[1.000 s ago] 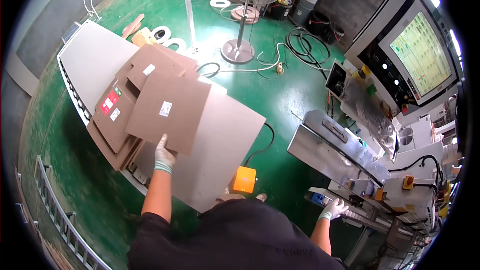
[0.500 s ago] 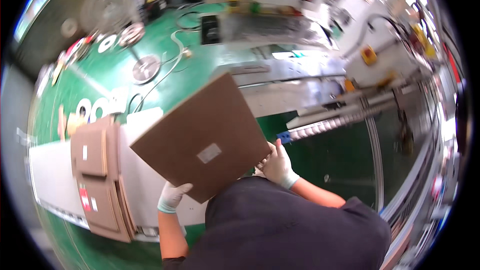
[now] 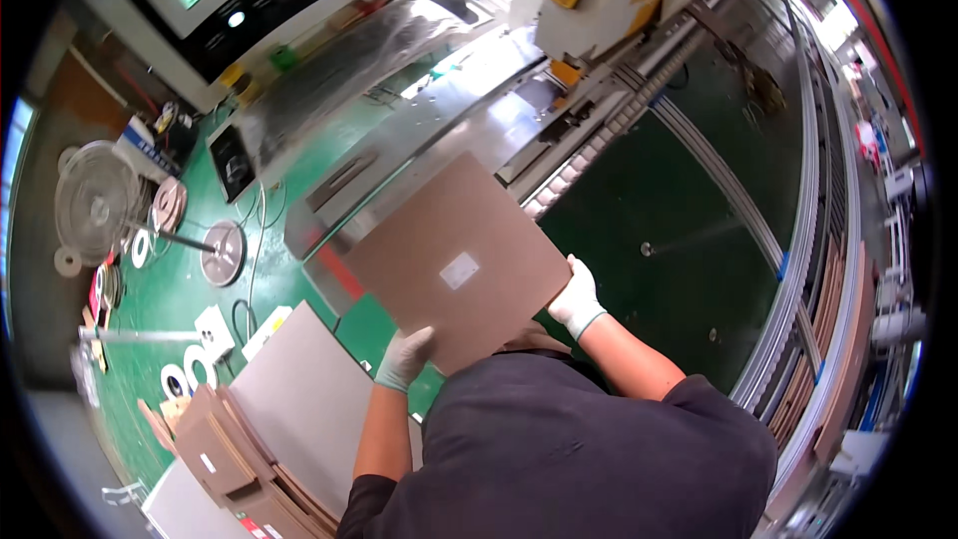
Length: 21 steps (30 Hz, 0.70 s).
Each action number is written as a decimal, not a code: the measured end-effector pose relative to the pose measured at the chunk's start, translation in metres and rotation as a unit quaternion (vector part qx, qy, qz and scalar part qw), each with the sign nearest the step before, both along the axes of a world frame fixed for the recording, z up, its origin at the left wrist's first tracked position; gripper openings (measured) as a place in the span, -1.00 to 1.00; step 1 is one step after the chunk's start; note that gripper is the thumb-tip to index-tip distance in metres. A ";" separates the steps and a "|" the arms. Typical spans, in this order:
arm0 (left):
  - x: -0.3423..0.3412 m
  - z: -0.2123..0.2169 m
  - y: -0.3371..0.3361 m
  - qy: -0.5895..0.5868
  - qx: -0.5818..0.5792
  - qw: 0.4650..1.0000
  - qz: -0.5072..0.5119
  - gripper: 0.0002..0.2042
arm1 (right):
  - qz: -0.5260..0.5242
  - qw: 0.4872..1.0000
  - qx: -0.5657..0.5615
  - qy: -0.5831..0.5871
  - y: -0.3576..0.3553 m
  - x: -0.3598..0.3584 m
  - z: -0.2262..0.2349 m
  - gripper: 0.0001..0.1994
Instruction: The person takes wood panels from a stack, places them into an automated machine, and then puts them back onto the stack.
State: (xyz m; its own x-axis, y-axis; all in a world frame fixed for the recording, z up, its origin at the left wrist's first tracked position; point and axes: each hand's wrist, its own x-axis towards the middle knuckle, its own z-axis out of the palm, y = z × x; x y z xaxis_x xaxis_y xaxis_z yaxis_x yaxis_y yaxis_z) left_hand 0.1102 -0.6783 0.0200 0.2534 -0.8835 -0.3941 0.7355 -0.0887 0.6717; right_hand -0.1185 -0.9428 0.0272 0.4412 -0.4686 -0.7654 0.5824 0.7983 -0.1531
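From afar I see the brown panel (image 3: 494,230) swung from the stacked boards (image 3: 205,436) toward the roller rail (image 3: 571,174), left hand (image 3: 405,356) and right hand (image 3: 578,299) both gripping its edges now, so its weight seems shared

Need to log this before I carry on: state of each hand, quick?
Left hand: closed on the brown panel, at its lower-left edge.
Right hand: closed on the same panel, by its right corner.

A flat brown board (image 3: 451,238) with a white label (image 3: 460,270) is held up cornerwise.
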 end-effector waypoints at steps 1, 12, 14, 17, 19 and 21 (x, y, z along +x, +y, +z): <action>-0.002 -0.002 -0.004 0.013 0.005 1.000 0.017 -0.47 | -0.012 1.000 0.010 0.004 -0.001 -0.002 -0.007 -0.51; -0.002 0.007 -0.113 -0.165 0.144 0.976 0.012 -0.43 | 0.476 0.868 -0.124 0.068 0.035 0.043 0.024 -0.34; 0.009 -0.010 -0.118 -0.286 0.179 0.941 -0.013 -0.40 | 0.501 0.856 -0.072 0.104 0.022 0.049 0.029 -0.22; 0.017 -0.009 -0.114 -0.366 0.226 0.903 -0.009 -0.46 | 0.515 0.840 -0.127 0.114 0.005 0.051 0.023 -0.20; 0.017 0.008 -0.114 -0.397 0.226 0.887 0.064 -0.54 | 0.489 0.856 -0.122 0.119 -0.006 0.053 0.017 -0.22; 0.029 0.017 -0.115 -0.559 0.193 0.795 0.133 -0.61 | 0.451 0.873 -0.118 0.142 -0.018 0.051 0.011 -0.26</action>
State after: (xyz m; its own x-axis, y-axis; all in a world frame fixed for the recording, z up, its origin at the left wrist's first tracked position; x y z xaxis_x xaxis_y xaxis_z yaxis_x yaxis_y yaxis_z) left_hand 0.1388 -0.7936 0.0375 0.7940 -0.6076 -0.0208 -0.2746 -0.3890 0.8794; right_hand -0.0671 -0.9603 0.0380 0.5213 -0.1887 -0.8322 -0.3541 0.8394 -0.4122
